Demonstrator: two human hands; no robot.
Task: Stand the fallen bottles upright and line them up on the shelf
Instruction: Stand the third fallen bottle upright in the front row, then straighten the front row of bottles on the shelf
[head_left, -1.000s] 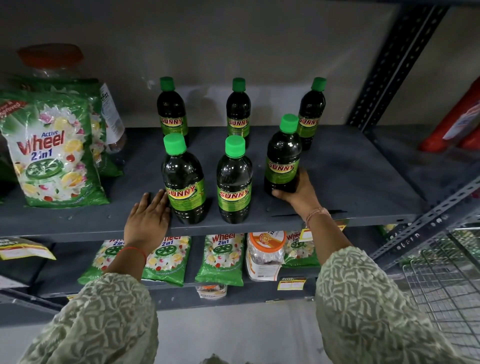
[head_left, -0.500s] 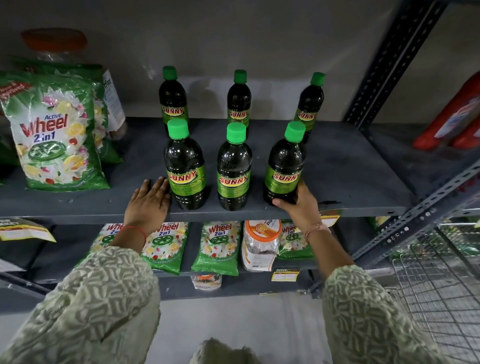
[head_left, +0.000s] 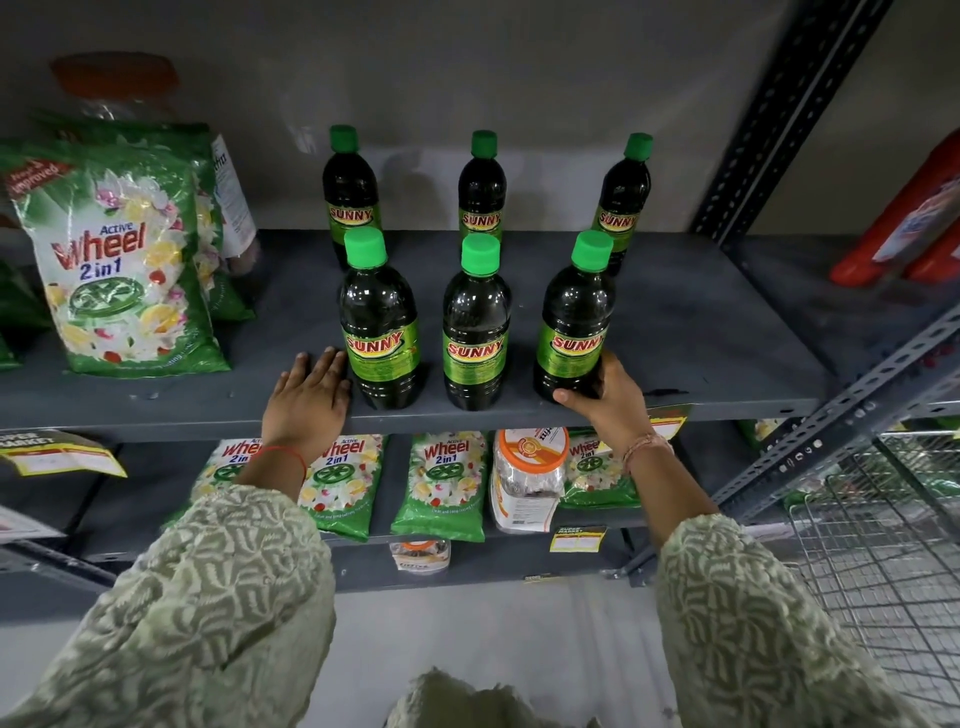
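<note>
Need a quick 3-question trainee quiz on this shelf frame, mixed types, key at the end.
1. True or false: every dark plastic Sunny bottle with a green cap on the grey metal shelf stands upright.
2. Which hand grips a bottle? A) left B) right C) both
3. Fill in: the bottles stand in ___ rows of three.

Key
1. True: all six are upright, none lying down.
2. B: the right hand wraps the base of the front right bottle. The left hand lies flat and open on the shelf beside the front left bottle; contact with it cannot be told.
3. Two.
</note>
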